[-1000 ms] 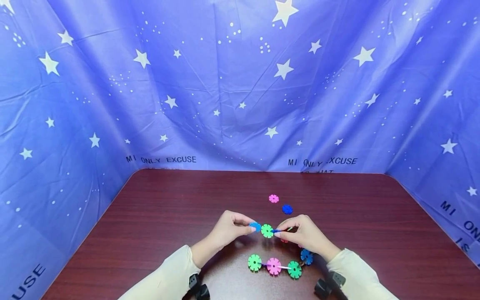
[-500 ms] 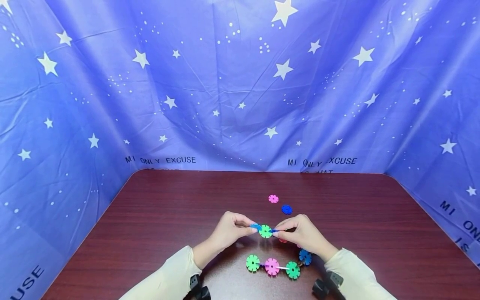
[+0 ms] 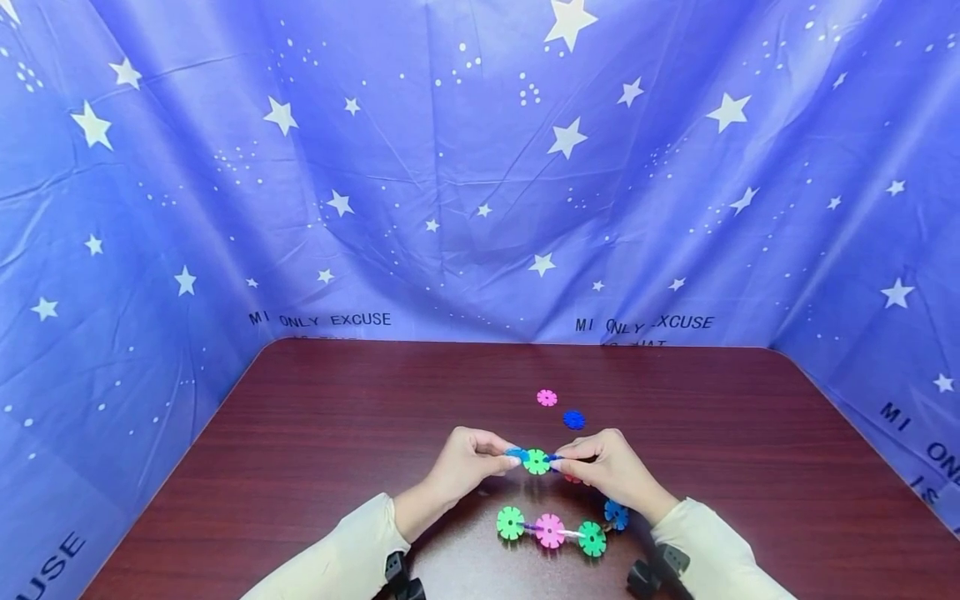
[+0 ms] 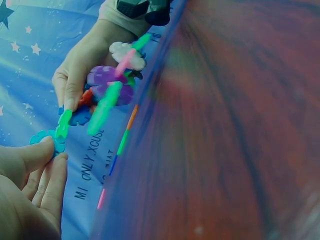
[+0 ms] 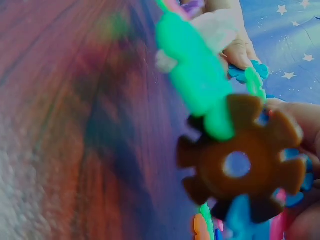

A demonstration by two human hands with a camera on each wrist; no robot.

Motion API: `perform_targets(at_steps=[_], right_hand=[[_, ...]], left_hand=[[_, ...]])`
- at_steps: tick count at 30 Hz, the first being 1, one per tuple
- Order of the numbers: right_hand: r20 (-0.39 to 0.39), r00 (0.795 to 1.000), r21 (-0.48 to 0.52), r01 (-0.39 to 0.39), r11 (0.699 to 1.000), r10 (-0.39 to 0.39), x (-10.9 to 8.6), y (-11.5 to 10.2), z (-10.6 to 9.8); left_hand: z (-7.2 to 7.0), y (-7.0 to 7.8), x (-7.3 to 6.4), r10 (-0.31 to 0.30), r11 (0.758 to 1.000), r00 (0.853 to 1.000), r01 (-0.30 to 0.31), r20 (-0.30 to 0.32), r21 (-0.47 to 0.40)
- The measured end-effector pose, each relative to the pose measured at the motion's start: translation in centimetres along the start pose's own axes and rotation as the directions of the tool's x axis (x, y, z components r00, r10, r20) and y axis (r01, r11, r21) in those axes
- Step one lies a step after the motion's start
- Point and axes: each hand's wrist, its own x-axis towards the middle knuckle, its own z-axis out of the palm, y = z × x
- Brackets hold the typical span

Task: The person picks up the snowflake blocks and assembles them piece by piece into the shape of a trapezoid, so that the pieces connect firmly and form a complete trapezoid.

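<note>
Notched plastic snowflake discs are linked into a curved chain. My left hand [image 3: 459,468] pinches a light-blue disc [image 3: 516,454] between thumb and fingers. That disc's edge meets a bright green disc [image 3: 536,462], and the left wrist view shows the same green disc [image 4: 63,123] standing crosswise to it. My right hand [image 3: 617,471] pinches the dark-blue disc [image 3: 553,458] on the green one's other side, mostly covered by fingertips. From there the chain bends back under my right hand through a blue disc [image 3: 616,514], a green, a pink [image 3: 550,531] and a green end disc [image 3: 510,523].
A loose pink disc [image 3: 547,397] and a loose dark-blue disc [image 3: 573,419] lie on the dark red wooden table [image 3: 337,400] beyond my hands. A starry blue cloth [image 3: 450,167] hangs behind the table. Close to the right wrist camera is a brown disc [image 5: 215,172] of the chain.
The light-blue disc was apart from the green one and facing me. It has turned nearly edge-on and met the green disc's rim. Both hands keep their pinch and have shifted slightly.
</note>
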Motion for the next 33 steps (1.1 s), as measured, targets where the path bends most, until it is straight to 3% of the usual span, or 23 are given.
perform_targets(at_steps=[8, 13, 16, 24, 28, 33], right_hand=[[-0.018, 1.000, 0.000, -0.021, 1.000, 0.021, 0.0, -0.2, 0.3], [0.003, 1.000, -0.007, -0.026, 1.000, 0.026, -0.2, 0.2, 0.4], [0.021, 0.999, -0.027, -0.049, 0.998, 0.049, -0.5, 0.0, 0.2], [0.038, 0.990, -0.071, -0.132, 0.989, 0.134, -1.1, -0.4, -1.0], [0.057, 0.992, -0.061, -0.107, 0.992, 0.110, -1.4, -0.3, -1.9], [0.124, 0.990, -0.030, -0.065, 0.997, 0.068, -2.2, -0.3, -3.0]], left_hand=[[0.3, 0.0, -0.2, -0.046, 0.994, 0.999, 0.044, -0.014, -0.096], [0.3, 0.3, -0.3, -0.015, 1.000, 1.000, 0.014, -0.012, -0.017], [0.2, 0.4, -0.1, -0.008, 1.000, 1.000, 0.008, 0.025, 0.012], [-0.1, -0.2, 1.0, -0.037, 0.998, 0.987, 0.045, 0.159, -0.045], [0.6, -0.5, 1.8, -0.048, 0.996, 0.986, 0.059, 0.161, -0.065], [2.5, -0.9, 2.6, -0.115, 0.993, 0.985, 0.119, 0.130, -0.019]])
